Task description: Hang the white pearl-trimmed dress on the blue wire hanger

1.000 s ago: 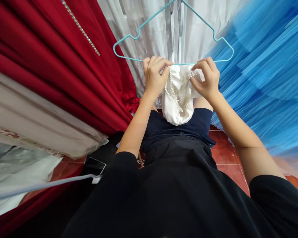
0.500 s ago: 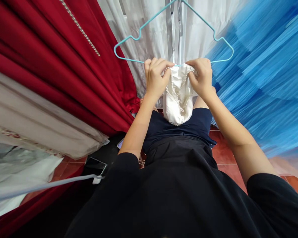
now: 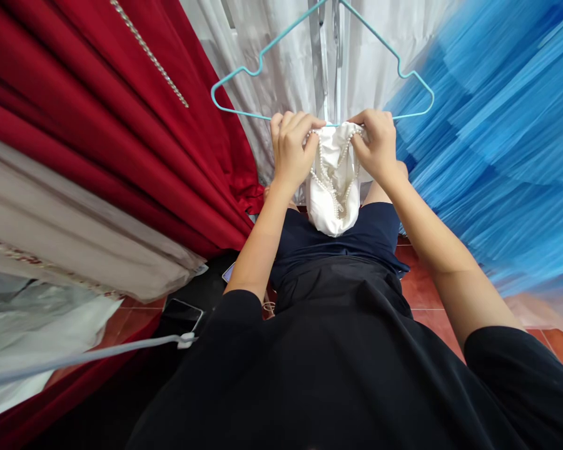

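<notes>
A white satin cloth piece (image 3: 331,209) edged with strings of pearl-like beads hangs in front of my lap. Its upper edge meets the bottom bar of a light blue hanger (image 3: 237,113). My left hand (image 3: 293,140) pinches the cloth's upper left corner against the bar. On the other side, my right hand (image 3: 375,140) pinches the upper right part, thumb below and fingers over the bar. Between the two hands the cloth sags in a deep fold, and a short stretch of the bar shows.
Red fabric (image 3: 169,137) and beige fabric (image 3: 75,206) hang at the left, blue tulle (image 3: 502,150) at the right. White drapes (image 3: 286,69) and metal poles stand behind the hanger. A phone (image 3: 182,315) lies on a black surface beside a pale cable (image 3: 98,356).
The hanger, cloth and both hands have shifted slightly left in view. My hands keep their grip, and the hanger's right end sits a little lower.
</notes>
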